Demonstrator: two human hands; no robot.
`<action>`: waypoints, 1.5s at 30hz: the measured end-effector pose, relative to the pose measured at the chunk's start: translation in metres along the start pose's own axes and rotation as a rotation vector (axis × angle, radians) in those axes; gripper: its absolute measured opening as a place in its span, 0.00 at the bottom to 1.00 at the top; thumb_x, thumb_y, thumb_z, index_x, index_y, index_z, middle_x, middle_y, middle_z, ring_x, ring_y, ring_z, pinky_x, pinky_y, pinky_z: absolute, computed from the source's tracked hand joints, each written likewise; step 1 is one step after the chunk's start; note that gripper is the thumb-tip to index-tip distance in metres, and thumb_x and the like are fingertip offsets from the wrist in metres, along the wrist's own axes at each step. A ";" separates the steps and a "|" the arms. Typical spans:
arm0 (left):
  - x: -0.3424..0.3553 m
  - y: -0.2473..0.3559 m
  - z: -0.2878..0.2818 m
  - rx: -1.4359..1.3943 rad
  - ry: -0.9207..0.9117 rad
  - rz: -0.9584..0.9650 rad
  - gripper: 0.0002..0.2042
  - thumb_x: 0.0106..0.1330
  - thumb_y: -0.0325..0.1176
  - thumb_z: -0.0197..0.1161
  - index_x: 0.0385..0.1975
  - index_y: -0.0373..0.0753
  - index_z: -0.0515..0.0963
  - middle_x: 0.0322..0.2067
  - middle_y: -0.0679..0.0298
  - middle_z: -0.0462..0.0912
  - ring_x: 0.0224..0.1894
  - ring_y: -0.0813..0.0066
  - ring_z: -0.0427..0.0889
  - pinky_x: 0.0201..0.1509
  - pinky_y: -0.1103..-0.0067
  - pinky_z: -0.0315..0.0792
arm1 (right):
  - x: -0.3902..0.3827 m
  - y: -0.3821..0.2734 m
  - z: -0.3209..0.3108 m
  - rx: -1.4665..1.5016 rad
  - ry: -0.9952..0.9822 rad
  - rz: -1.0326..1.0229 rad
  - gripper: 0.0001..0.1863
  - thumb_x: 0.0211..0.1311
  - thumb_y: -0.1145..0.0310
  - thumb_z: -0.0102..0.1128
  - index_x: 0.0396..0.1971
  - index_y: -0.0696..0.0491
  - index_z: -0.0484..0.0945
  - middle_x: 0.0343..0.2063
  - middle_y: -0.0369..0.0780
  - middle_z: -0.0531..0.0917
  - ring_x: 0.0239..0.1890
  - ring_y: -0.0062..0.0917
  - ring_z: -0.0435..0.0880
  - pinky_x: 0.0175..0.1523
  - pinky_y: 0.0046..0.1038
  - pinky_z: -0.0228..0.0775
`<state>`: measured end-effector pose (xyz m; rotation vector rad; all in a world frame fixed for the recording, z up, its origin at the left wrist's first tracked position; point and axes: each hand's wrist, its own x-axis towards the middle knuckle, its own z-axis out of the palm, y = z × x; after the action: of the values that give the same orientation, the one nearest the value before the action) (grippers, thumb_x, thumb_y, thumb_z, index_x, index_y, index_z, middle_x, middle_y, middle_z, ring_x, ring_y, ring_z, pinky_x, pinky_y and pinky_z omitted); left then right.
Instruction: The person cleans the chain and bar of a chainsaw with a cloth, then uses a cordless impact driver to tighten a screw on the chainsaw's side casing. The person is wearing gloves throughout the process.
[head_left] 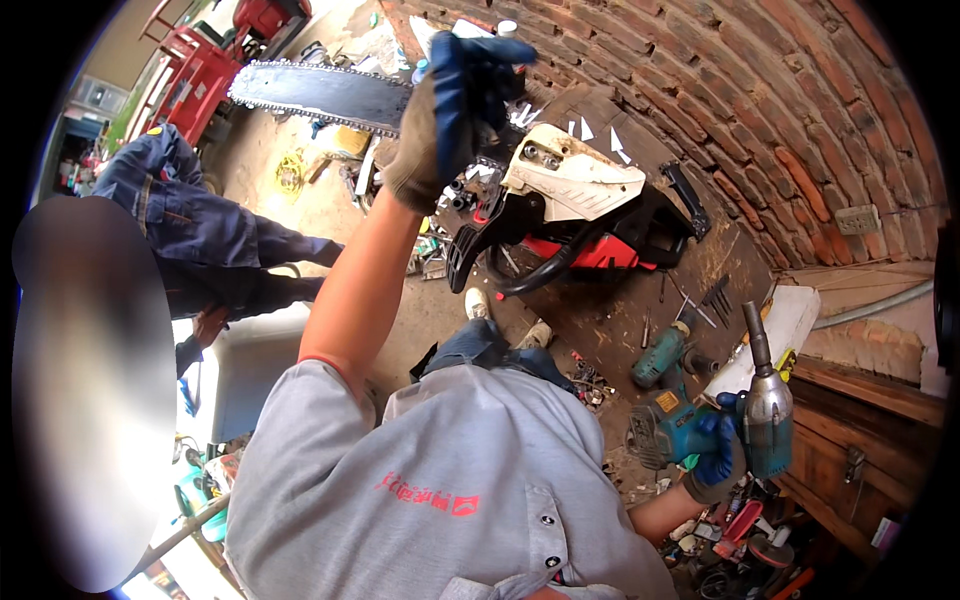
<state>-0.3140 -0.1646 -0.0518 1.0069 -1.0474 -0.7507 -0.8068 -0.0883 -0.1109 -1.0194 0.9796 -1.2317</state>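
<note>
My right hand point(725, 452) grasps the handle of an impact wrench point(769, 415), its long socket point(757, 335) pointing away from my body. My left hand point(450, 115) is raised at the root of the guide bar point(320, 95), fingers partly extended; I cannot tell whether it grips the bar. The chainsaw point(615, 250) lies on the bench point(610, 320), its pale cover point(590, 185) uppermost, between the brick-wall edge and the edge nearest my feet.

For sound work, I judge that I should steady the saw before applying torque, keep the socket square to any fastener, and use short trigger bursts. Gloved fingers should stay clear of the chain teeth and the rotating socket.
</note>
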 end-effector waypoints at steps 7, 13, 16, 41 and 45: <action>0.019 -0.043 -0.015 -0.226 -0.277 -0.181 0.16 0.75 0.42 0.46 0.36 0.35 0.74 0.31 0.60 0.80 0.33 0.71 0.78 0.38 0.75 0.72 | -0.008 0.015 0.013 -0.097 0.083 -0.037 0.24 0.61 0.75 0.56 0.57 0.64 0.68 0.42 0.45 0.80 0.32 0.25 0.76 0.42 0.28 0.71; 0.016 -0.052 -0.013 -0.217 -0.321 -0.216 0.14 0.74 0.39 0.49 0.40 0.33 0.75 0.37 0.59 0.81 0.37 0.71 0.79 0.44 0.75 0.73 | -0.015 0.010 0.029 -0.091 0.135 0.003 0.24 0.59 0.76 0.56 0.56 0.65 0.68 0.41 0.46 0.80 0.32 0.25 0.77 0.41 0.27 0.71; 0.013 -0.048 -0.003 -0.028 -0.381 -0.011 0.12 0.73 0.37 0.52 0.41 0.33 0.76 0.38 0.59 0.82 0.38 0.73 0.79 0.47 0.78 0.72 | -0.013 0.009 0.037 -0.086 0.127 0.030 0.24 0.59 0.76 0.56 0.56 0.65 0.67 0.41 0.46 0.80 0.32 0.25 0.78 0.41 0.27 0.72; -0.037 -0.029 0.086 0.686 0.030 0.273 0.14 0.54 0.42 0.70 0.14 0.42 0.75 0.17 0.64 0.74 0.23 0.62 0.74 0.30 0.67 0.65 | 0.040 0.008 0.052 -0.106 0.041 0.184 0.22 0.63 0.74 0.54 0.57 0.63 0.68 0.43 0.44 0.81 0.31 0.22 0.77 0.40 0.26 0.71; -0.043 -0.057 0.093 0.755 0.108 0.408 0.15 0.53 0.39 0.69 0.10 0.44 0.73 0.13 0.65 0.71 0.18 0.66 0.71 0.26 0.68 0.63 | 0.048 0.005 0.065 -0.084 0.043 0.169 0.23 0.63 0.76 0.55 0.58 0.63 0.67 0.42 0.44 0.81 0.30 0.22 0.77 0.39 0.25 0.71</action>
<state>-0.4182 -0.1765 -0.1040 1.3821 -1.4210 0.0601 -0.7392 -0.1314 -0.1001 -0.9572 1.1357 -1.0841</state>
